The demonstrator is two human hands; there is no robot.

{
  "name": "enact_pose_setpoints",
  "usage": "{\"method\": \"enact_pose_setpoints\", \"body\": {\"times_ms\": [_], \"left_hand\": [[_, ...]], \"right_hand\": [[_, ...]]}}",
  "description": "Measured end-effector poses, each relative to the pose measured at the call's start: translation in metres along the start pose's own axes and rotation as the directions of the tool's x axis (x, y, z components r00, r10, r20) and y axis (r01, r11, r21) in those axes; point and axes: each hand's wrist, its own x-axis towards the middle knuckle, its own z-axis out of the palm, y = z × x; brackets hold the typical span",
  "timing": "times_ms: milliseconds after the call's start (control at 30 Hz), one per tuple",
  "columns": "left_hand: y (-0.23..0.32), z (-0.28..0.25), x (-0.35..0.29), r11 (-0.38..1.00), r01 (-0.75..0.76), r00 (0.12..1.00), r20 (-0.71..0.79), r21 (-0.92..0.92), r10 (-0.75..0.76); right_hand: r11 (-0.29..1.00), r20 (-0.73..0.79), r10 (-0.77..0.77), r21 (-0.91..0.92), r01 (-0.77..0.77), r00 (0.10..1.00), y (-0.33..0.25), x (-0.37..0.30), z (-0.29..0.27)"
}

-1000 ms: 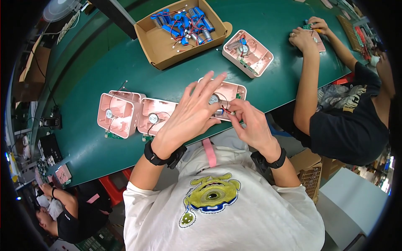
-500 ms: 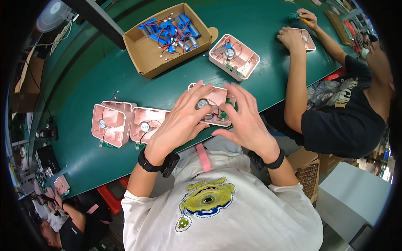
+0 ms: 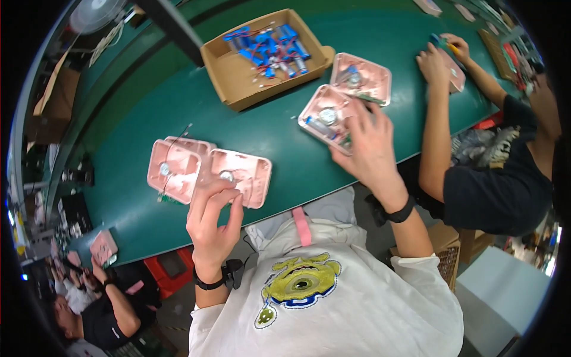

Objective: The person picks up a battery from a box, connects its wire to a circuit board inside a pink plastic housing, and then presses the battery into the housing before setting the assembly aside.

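Five pink boxes lie about the hands: two beside the right, three around the left. The right hand (image 3: 370,140) grips the right wall of the near pink box (image 3: 342,106), fingers bent over the edge and thumb low outside; that box touches the far pink box (image 3: 378,74) just beyond it. Each of these two holds one silver disc and one blue battery.

The left hand (image 3: 213,223) is half curled over the middle pink box (image 3: 259,178), thumb and forefinger close together; whether they pinch anything, I cannot tell. Two more boxes overlap to its left.

Beyond both hands, one cardboard box (image 3: 226,70) holds blue batteries (image 3: 257,58), too heaped to count, on the green worktop (image 3: 262,128). Marks on the discs are too blurred to read. Well right, a co-worker's two hands (image 3: 434,66) are at another pink box.
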Motion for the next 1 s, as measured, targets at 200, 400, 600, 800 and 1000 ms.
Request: {"method": "enact_pose_setpoints", "body": {"times_ms": [200,400,600,800,1000], "left_hand": [[-0.023,-0.006,-0.057,0.955,0.296,0.952,-0.093,0.026,-0.292],[-0.014,0.021,-0.079,0.919,0.388,0.907,-0.206,0.069,-0.368],[-0.020,0.038,-0.100,0.760,0.649,0.728,-0.254,-0.043,-0.636],[-0.025,0.051,-0.085,0.442,0.696,0.514,-0.037,-0.566,-0.857],[-0.027,0.067,-0.061,0.394,0.610,0.566,0.029,-0.688,-0.824]], "right_hand": [[0.993,-0.039,0.037,-0.108,-0.041,0.999,0.044,0.022,0.009],[0.956,-0.036,0.190,-0.222,-0.193,0.981,0.057,0.045,0.006],[0.844,-0.092,-0.401,0.350,0.407,0.911,-0.066,0.032,-0.029],[0.591,0.103,-0.721,0.607,0.531,0.685,-0.129,0.036,0.022],[0.570,0.146,-0.636,0.751,0.334,0.758,-0.108,0.031,0.012]]}}
